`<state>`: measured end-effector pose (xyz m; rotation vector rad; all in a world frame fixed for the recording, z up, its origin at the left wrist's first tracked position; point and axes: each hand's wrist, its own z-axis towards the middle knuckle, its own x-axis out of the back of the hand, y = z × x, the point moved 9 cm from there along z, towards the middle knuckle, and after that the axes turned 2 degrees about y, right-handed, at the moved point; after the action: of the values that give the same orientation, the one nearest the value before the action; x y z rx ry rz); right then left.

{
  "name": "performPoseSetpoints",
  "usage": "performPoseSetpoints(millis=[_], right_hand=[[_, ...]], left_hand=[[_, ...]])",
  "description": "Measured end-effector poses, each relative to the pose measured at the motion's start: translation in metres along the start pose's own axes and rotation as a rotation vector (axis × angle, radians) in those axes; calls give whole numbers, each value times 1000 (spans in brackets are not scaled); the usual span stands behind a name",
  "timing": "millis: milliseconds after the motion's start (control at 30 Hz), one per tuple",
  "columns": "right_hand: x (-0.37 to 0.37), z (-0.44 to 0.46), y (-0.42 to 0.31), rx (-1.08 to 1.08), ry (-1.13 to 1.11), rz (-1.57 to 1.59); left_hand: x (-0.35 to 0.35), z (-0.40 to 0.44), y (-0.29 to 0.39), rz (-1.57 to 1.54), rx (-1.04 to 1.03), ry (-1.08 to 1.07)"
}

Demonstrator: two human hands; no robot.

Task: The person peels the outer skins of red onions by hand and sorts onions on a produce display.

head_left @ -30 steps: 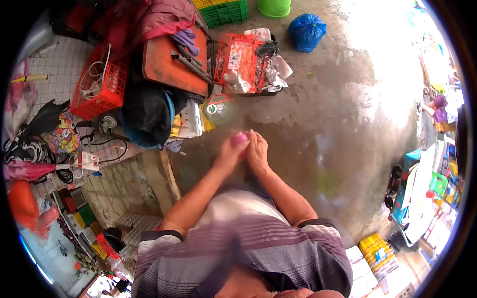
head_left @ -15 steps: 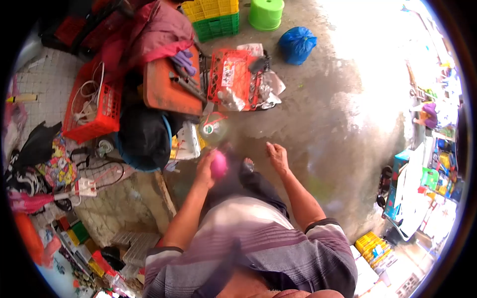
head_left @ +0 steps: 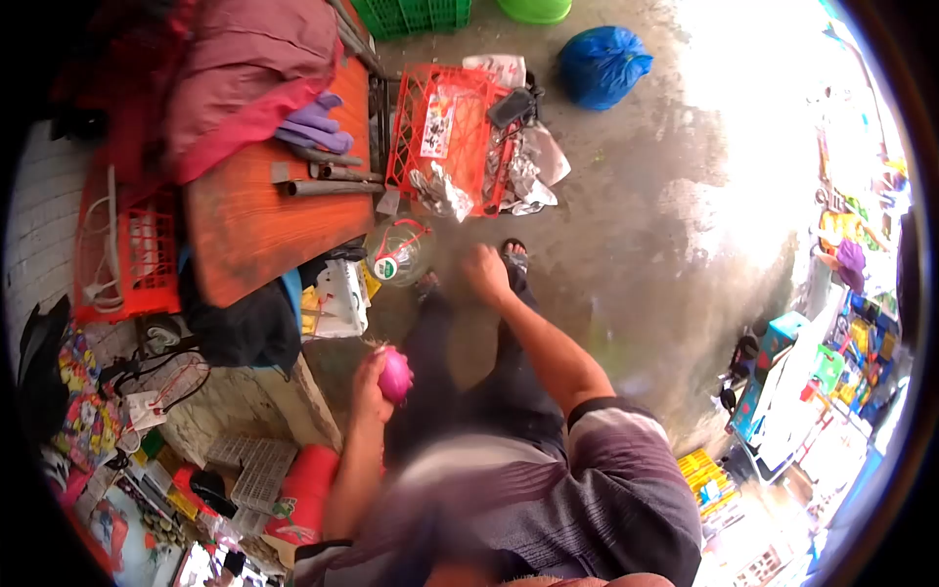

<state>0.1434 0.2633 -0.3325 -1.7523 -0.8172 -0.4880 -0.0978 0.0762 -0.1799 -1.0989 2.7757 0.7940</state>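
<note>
A round pink ball (head_left: 395, 375) with a wispy tuft at its top sits in my left hand (head_left: 370, 389), whose fingers are wrapped around it. My right hand (head_left: 483, 276) is in front of my legs, smeared by motion. Its fingers look bent, but whether they hold anything is not clear. Close to that hand, on the floor, stands a clear plastic bottle (head_left: 399, 254) with a red handle and a green-and-white label. My sandalled foot (head_left: 514, 254) is just beyond the right hand.
An orange wooden table (head_left: 254, 220) with metal tubes (head_left: 337, 187) and purple gloves (head_left: 315, 125) stands at the left. Ahead is a red crate (head_left: 455, 127) with crumpled foil (head_left: 440, 191). A blue plastic bag (head_left: 604, 68) rests on the concrete floor (head_left: 665, 245).
My left hand has moved down and slightly left with the pink ball. My right hand has swung left and up, towards the bottle. The view has shifted, bringing the table closer.
</note>
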Motion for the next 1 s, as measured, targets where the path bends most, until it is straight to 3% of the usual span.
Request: performPoseSetpoints(millis=[67,233,333,467,567,733,767,833,900,1000], right_hand=[[-45,48,23,-51,-96,3],[-75,148,15,-41,-120,-136],[-116,186,33,18,-151,-303],[-151,204,83,-69,-239,-285],[-106,189,76,-86,-172,-111],[27,147,101,-87,255,117],[42,140,132,-266,270,197],[89,134,150,-333,419,156],[83,143,197,-374,418,-128],[35,170,208,-396,206,-164]], left_hand=[[11,9,-37,-63,73,78],[14,33,-119,-162,233,219],[12,45,-136,-167,247,221],[19,51,-133,-157,227,256],[17,53,-124,-178,260,269],[-7,67,-100,-156,238,200],[-11,70,-99,-167,250,183],[-16,78,-102,-160,262,157],[-18,82,-107,-129,266,151],[-19,92,-113,-66,257,161]])
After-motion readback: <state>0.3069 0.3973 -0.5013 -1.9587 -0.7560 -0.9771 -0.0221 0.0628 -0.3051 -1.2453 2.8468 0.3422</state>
